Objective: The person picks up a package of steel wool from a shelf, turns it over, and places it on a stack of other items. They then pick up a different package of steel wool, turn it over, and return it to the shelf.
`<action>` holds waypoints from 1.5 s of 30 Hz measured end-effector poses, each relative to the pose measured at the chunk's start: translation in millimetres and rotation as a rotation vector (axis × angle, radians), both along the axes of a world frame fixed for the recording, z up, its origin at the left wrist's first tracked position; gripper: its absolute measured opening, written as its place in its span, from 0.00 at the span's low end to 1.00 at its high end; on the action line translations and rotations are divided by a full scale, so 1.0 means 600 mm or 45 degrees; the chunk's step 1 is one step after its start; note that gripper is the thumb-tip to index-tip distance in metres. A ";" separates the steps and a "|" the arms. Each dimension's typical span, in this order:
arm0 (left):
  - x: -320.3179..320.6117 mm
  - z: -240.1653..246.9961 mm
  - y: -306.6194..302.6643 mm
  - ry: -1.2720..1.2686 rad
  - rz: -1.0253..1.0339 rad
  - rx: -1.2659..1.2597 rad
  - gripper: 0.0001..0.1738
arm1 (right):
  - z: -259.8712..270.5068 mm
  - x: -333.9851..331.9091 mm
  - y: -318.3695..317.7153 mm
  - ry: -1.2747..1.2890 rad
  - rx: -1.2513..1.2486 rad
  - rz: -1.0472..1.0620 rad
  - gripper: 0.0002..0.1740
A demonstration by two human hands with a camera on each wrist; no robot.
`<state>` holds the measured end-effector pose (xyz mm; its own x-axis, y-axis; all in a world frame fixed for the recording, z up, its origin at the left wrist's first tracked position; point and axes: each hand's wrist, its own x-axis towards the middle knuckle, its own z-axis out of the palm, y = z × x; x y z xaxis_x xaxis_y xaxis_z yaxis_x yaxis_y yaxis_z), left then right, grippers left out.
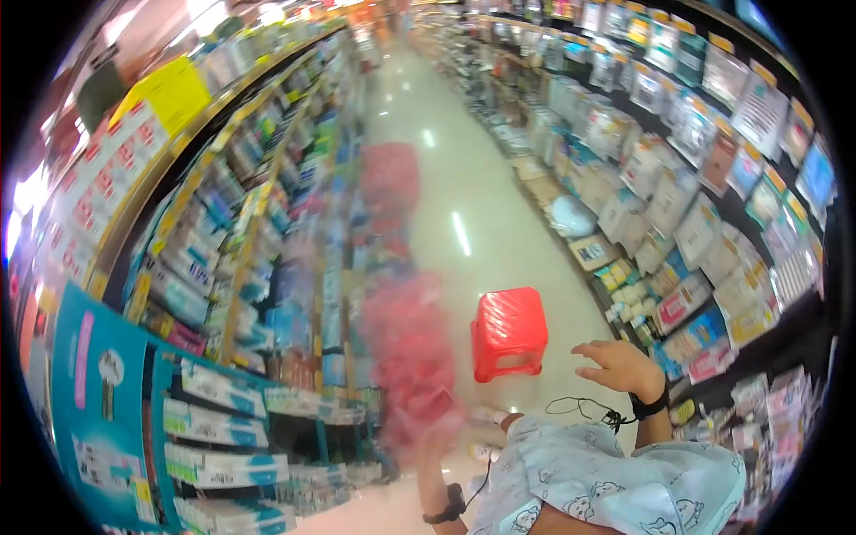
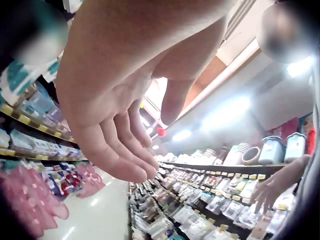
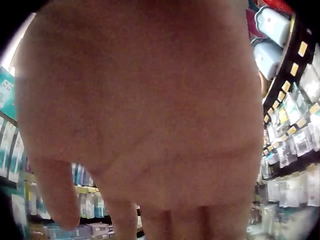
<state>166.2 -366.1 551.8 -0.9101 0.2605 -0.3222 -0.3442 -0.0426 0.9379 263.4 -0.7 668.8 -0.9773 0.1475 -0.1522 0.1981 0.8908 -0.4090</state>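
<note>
My left hand (image 1: 437,439) is low in the head view, partly blurred against a pink, sheer-looking hanging item (image 1: 410,343). In the left wrist view, the fingers of that left hand (image 2: 117,95) bend loosely with nothing between them and the thumb. My right hand (image 1: 618,366) is held out over the floor at the right, fingers apart and holding nothing. Its palm fills most of the right wrist view, where the right hand (image 3: 150,125) hides much of the shelving. On the floor ahead, between the hands, stands a red plastic stool (image 1: 510,323).
A pale, shiny aisle floor (image 1: 446,187) runs forward between two long shelves. Packaged goods hang along the right shelf (image 1: 664,178). To the left are stocked shelves (image 1: 192,245) and a teal display stand (image 1: 98,401). Another pink item (image 1: 390,174) hangs farther along.
</note>
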 end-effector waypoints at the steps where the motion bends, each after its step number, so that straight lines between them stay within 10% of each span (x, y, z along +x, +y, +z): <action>1: -0.005 0.004 0.017 0.034 -0.060 0.039 0.15 | -0.007 0.027 0.006 -0.006 -0.019 -0.038 0.25; 6: -0.023 0.033 0.102 0.164 -0.240 0.097 0.13 | -0.018 0.107 0.032 0.041 0.010 -0.267 0.25; 21: 0.001 0.025 0.418 1.240 -1.346 -1.165 0.23 | -0.082 0.319 0.304 0.126 0.079 -0.826 0.23; 33: 0.060 0.033 0.876 1.315 -1.646 -0.465 0.21 | -0.122 0.373 0.548 0.183 0.126 -0.898 0.23; 45: -0.126 0.048 1.234 1.337 -2.043 -0.609 0.30 | -0.120 0.178 0.770 0.053 0.082 -0.942 0.22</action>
